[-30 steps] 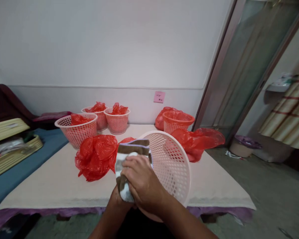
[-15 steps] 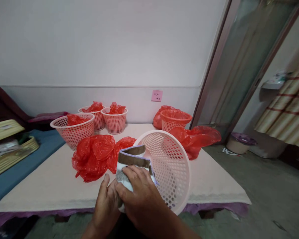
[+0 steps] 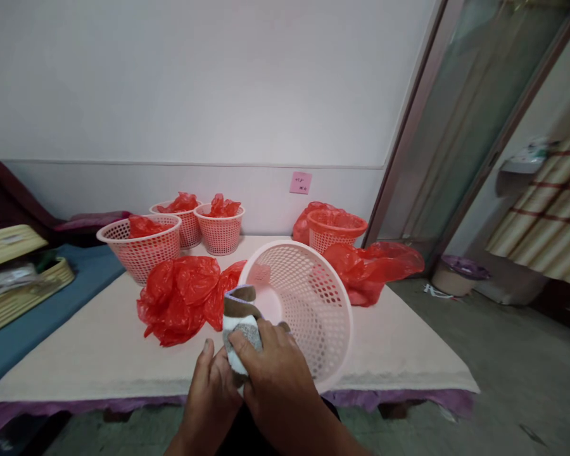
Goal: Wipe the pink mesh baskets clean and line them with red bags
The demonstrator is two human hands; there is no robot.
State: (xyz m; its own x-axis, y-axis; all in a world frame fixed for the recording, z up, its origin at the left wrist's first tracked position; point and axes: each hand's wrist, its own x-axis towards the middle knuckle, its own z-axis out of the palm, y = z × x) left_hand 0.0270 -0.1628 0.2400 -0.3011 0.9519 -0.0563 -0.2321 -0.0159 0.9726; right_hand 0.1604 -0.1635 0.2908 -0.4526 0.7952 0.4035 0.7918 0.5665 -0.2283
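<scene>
A pale pink perforated plastic basket (image 3: 320, 304) is tipped on its side just above the table's near edge, its mouth facing me. In my right hand (image 3: 280, 380) is a folded cloth (image 3: 241, 309) with brown, white and grey bands and a purple stitched edge. The fingers press this cloth over the lower left part of the basket's rim. My left hand (image 3: 211, 386) is at the same side, thumb up and fingers curled against the basket's edge; the cloth and my right hand hide part of that grip.
Red plastic bags (image 3: 180, 301) lie left of the basket. Pink baskets (image 3: 142, 247) with red bags inside stand behind them. On the right, a basket lined in red (image 3: 335, 231) stands by another red bag (image 3: 365, 266). A woven box (image 3: 28, 291) lies far left; a bin (image 3: 456, 275) stands on the floor.
The basket has shifted a little left and turned, showing more of its inside bottom. The right hand and cloth are bunched tighter at the rim.
</scene>
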